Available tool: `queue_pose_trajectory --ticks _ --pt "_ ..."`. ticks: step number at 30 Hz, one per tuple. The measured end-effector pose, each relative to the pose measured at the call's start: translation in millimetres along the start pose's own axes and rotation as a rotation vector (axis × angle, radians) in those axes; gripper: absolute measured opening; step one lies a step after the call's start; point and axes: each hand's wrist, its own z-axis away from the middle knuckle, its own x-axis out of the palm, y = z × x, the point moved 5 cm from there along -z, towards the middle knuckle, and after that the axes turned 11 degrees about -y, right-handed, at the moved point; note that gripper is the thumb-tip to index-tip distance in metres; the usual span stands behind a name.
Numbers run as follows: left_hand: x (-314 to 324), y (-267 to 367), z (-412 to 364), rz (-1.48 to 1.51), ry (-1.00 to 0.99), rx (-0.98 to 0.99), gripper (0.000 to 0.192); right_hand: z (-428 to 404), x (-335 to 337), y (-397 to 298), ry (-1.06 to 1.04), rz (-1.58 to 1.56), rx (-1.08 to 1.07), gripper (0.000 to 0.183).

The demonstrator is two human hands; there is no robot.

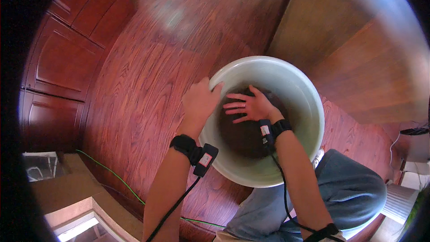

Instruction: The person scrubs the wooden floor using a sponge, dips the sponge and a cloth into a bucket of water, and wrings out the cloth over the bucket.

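Note:
A large round, off-white pot (307, 107) stands on the floor in front of my knees. Its bottom holds dark brown material (235, 137) that looks like soil. My left hand (200, 101) grips the pot's left rim, with the thumb over the edge and the fingers on the outer side. Inside the pot, my right hand (253, 106) is spread wide, fingers pointing left, and holds nothing. It is over the dark material; whether it touches is unclear. Each wrist wears a black strap with a small cabled module.
Reddish wood-grain flooring (151, 84) surrounds the pot. A brown wooden panel (336, 47) rises close behind it on the right. Dark red cabinets (67, 60) line the left. A green cable (114, 173) crosses the floor near a framed opening (90, 215) at lower left.

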Motion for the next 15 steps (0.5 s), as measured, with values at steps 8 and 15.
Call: queue_pose_trajectory --ticks 8,15 --pt "-1 0 -4 -0.015 -0.002 0.012 0.045 14 -85 -2 0.829 0.349 -0.141 0.055" --pt "3 -4 -6 -0.019 -0.034 -0.026 0.047 4 -79 17 1.167 1.659 0.108 0.051"
